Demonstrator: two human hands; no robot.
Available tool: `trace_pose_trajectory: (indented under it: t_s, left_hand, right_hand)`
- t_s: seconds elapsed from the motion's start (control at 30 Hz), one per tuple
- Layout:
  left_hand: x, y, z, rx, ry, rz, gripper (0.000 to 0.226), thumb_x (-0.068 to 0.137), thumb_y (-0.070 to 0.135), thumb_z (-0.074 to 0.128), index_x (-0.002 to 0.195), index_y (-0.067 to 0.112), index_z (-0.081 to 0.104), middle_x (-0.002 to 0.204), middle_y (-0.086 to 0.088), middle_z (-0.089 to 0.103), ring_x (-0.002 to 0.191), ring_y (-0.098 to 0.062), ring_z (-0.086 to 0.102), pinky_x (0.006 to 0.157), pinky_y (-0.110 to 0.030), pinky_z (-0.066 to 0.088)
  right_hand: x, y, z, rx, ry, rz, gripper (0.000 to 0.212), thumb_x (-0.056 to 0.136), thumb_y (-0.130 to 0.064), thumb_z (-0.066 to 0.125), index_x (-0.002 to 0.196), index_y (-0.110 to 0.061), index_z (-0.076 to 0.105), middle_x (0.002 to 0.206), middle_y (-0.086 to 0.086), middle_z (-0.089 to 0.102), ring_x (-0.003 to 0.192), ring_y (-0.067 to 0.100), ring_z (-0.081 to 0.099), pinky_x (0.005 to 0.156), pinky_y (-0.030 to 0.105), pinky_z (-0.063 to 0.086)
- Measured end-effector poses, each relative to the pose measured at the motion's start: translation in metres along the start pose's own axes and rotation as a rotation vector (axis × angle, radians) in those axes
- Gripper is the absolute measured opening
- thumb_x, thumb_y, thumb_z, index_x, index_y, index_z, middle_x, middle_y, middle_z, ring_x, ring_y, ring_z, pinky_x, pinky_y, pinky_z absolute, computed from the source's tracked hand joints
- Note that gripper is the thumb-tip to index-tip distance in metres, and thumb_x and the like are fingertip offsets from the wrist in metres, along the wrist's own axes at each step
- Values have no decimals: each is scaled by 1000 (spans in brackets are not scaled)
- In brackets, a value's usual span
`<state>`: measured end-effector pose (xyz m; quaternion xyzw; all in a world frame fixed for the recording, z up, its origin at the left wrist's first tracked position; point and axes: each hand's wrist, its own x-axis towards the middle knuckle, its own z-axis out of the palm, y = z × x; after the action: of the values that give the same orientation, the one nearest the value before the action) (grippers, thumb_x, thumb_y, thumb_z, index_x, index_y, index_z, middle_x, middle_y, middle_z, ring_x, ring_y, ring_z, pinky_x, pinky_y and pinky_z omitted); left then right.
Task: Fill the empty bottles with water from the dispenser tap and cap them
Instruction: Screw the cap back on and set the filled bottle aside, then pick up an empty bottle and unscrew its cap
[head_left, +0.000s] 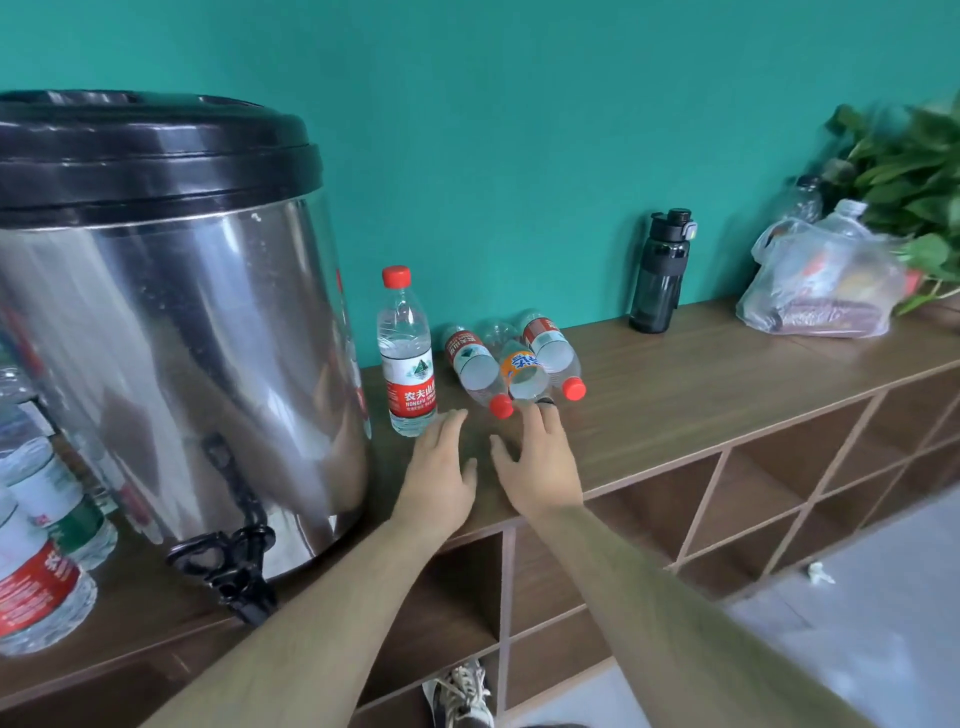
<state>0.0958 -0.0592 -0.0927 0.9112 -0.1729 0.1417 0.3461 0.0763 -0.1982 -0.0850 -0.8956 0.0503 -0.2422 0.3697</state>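
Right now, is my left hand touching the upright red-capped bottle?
Cannot tell. Head view: fingers of the left hand end beside the upright bottle; no plain gap or contact.

Bright, soft, even light fills the scene, and shadows on the counter (701, 374) are faint. The steel dispenser (182, 364) carries pale, streaky reflections. Wide-angle bending curves the counter's front edge. The plant (904, 171) at the right edge and the bottles (41, 545) at the left are smeared with blur.
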Motion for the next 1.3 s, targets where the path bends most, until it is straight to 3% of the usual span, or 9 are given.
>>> trace_pose_trajectory:
  t_s: [0.13, 0.4, 0.53, 0.77, 0.93, 1.07, 1.2, 1.27, 1.3]
  left_hand:
    - [16, -1, 12, 59, -8, 43, 64, 94, 10, 67, 152, 9, 41, 156, -11, 42, 147, -28, 34, 122, -37, 25]
    - [22, -3, 20, 145, 45, 72, 62, 91, 1, 63, 149, 7, 43, 152, -12, 45, 144, -29, 38, 117, -44, 34]
    - [19, -4, 19, 155, 69, 84, 63, 90, 1, 64, 149, 4, 43, 154, -13, 44, 145, -30, 37, 117, -45, 34]
    - [-12, 15, -12, 274, 77, 376, 81, 73, 8, 83, 146, 5, 47, 151, -14, 45, 141, -35, 42, 115, -49, 41]
    - [-55, 58, -53, 260, 156, 553, 85, 75, 15, 85, 149, 3, 45, 156, -13, 42, 146, -36, 37, 119, -51, 33]
    - [-105, 80, -98, 298, 214, 641, 88, 73, 21, 90, 148, 3, 47, 150, -12, 50, 145, -33, 38, 121, -49, 29]
    - [-158, 87, -155, 432, 221, 649, 84, 62, 25, 91, 136, 4, 57, 130, -16, 63, 128, -30, 53, 125, -36, 15]
    - [-184, 89, -184, 521, 201, 649, 78, 59, 31, 91, 127, 4, 64, 115, -13, 64, 106, -30, 60, 116, -36, 33]
    - [-198, 90, -198, 570, 190, 626, 78, 57, 34, 93, 125, 6, 66, 109, -11, 64, 93, -31, 63, 99, -39, 47]
  right_hand:
    - [9, 11, 6, -96, -74, 28, 49, 94, -22, 68, 139, -14, 50, 138, 10, 48, 120, 35, 55, 94, 46, 52]
    - [45, 3, 28, -405, -173, 21, 59, 105, -18, 53, 158, -17, 27, 132, 17, 52, 106, 40, 65, 71, 37, 42]
    - [49, -4, 29, -426, -167, 56, 42, 107, -17, 50, 146, -7, 37, 136, 17, 53, 112, 38, 65, 73, 37, 43]
    - [-43, -17, -28, -174, 41, 47, 33, 102, -27, 59, 128, -6, 57, 119, 14, 61, 91, 45, 66, 71, 43, 50]
    - [-129, -39, -101, -43, 305, -152, 28, 91, -21, 73, 116, -12, 67, 92, 1, 67, 72, 20, 62, 67, 32, 51]
    - [-189, -58, -158, 90, 231, -199, 36, 96, -36, 63, 122, -12, 68, 98, -10, 67, 83, 4, 58, 79, 8, 43]
    - [-225, -75, -182, 189, 81, -235, 31, 99, -36, 60, 125, -19, 66, 104, -11, 69, 92, 9, 64, 80, 21, 50]
    - [-234, -92, -183, 244, 1, -195, 24, 103, -39, 55, 119, -25, 64, 100, -10, 69, 88, 12, 64, 78, 31, 52]
    - [-237, -101, -182, 253, -48, -161, 21, 106, -42, 50, 112, -28, 63, 93, -10, 69, 84, 11, 63, 76, 34, 51]
